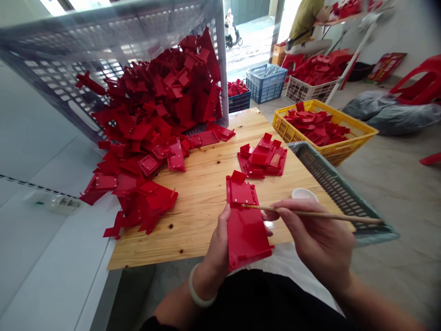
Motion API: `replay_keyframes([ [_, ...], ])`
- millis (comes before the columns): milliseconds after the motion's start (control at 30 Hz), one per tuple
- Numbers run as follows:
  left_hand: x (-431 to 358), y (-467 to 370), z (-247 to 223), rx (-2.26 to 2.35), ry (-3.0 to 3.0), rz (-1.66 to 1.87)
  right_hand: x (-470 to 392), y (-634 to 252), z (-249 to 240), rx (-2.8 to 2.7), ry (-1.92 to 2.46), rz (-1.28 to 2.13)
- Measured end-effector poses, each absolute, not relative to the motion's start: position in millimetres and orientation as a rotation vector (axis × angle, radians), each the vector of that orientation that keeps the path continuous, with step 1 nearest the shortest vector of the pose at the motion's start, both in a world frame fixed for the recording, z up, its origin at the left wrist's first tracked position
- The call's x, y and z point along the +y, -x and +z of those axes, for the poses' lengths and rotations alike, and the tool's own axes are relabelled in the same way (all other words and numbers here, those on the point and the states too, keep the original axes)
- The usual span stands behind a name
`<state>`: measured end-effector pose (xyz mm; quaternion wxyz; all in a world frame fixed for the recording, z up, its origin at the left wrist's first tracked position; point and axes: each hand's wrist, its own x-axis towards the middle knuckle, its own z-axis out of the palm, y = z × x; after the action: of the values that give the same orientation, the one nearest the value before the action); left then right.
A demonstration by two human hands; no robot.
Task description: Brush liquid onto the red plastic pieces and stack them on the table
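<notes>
My left hand point(219, 246), with a pale bangle at its wrist, is closed around a red plastic part point(246, 230), a flat panel with a small upright tab and pegs at its far end. Between the thumb and fingers of my right hand point(319, 243) is a thin wooden brush point(310, 214). Its tip meets the red panel near a row of small pale dots. Just beyond my right hand stands a small white dish point(304, 194), partly hidden by the hand. A small stack of similar red parts point(263, 156) lies farther up the wooden table point(203, 184).
A tipped grey crate point(225, 69) spills a big heap of red parts point(151, 115) across the table's left. Right of the table are a green crate point(339, 184) and a yellow crate point(324, 147) with red parts. A person point(308, 23) sits at another table behind.
</notes>
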<state>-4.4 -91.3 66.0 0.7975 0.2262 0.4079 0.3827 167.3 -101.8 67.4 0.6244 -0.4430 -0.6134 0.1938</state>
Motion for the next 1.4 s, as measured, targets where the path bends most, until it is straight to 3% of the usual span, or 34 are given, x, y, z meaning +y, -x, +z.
replay_keyframes([
  [567,-88,-4,71,0.922,-0.545,0.806,-100,-174,60,-1.571,1.008,0.332],
  [800,-77,-9,48,0.959,-0.564,0.861,-100,-187,59,-1.506,1.029,0.274],
  [967,-5,-4,15,1.012,-0.95,1.102,-108,-211,51,-1.198,1.066,0.307],
  [1200,143,-18,17,1.097,-1.368,1.022,-121,-224,50,-1.01,1.216,0.321],
  [1400,200,-49,22,1.175,-1.794,0.841,-129,-235,43,-1.079,1.309,0.309],
])
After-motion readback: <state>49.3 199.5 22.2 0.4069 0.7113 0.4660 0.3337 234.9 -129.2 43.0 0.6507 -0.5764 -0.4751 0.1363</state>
